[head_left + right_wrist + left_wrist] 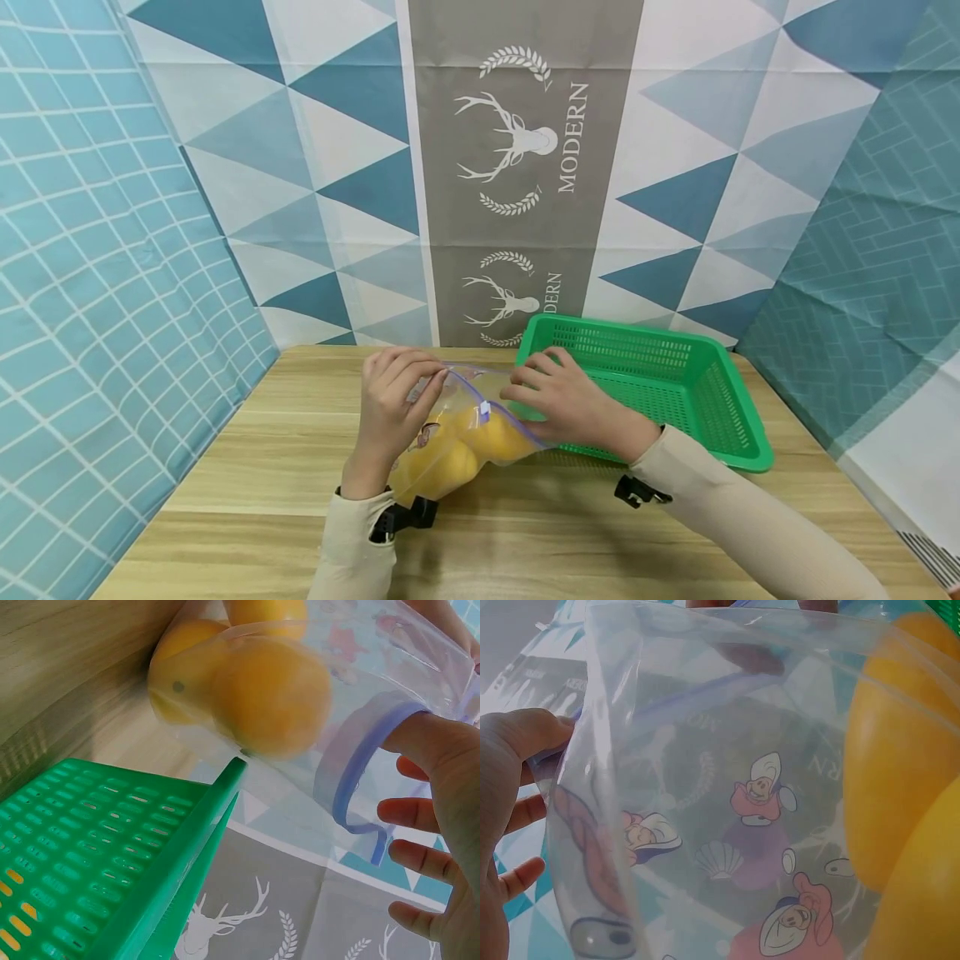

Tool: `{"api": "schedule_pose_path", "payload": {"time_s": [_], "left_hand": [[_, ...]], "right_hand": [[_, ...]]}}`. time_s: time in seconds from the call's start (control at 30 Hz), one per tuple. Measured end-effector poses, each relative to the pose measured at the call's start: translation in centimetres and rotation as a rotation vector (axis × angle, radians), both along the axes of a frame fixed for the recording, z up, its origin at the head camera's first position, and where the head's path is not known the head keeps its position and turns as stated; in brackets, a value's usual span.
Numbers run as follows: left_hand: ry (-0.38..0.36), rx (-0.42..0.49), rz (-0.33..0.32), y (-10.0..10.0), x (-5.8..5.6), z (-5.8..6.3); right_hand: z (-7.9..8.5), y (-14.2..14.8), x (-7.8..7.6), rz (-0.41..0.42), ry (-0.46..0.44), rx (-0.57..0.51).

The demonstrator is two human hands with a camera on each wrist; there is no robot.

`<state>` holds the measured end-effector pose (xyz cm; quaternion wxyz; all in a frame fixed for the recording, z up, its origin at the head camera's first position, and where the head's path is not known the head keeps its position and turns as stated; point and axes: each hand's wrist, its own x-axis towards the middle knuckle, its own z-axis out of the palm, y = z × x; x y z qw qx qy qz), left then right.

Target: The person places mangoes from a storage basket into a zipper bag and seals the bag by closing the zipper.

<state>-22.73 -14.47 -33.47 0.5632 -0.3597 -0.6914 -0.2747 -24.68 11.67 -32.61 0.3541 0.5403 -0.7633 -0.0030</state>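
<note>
A clear zip bag (450, 421) with cartoon prints and a purple zip strip lies tilted on the table, several smooth yellow fruits (442, 467) inside it. A white slider (484, 408) sits partway along the strip. My left hand (397, 400) pinches the bag's far left end by the strip, between thumb (547, 731) and forefinger. At the strip's other end is my right hand (566, 400), its thumb behind the purple edge at the bag's mouth. The fingers (420, 859) of that hand are spread and stand apart from the plastic in the right wrist view.
A green slotted basket (738, 400) stands at the table's back right, close behind the right hand; some yellow shows through its slots in the right wrist view. Patterned sheets (337, 167) rise behind and at both sides of the wooden table (247, 492).
</note>
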Motion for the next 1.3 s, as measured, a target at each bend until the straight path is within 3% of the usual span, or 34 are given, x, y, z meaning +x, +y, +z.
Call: {"api": "schedule_pose_path", "payload": {"time_s": [0.33, 1.3], "left_hand": [[0.001, -0.002, -0.008, 0.0, 0.0, 0.0], [0.004, -0.002, 0.001, 0.0, 0.0, -0.2]], "right_hand": [[0.2, 0.7, 0.3, 0.029, -0.017, -0.035], [0.5, 4.4, 0.6, -0.06, -0.046, -0.14]]}}
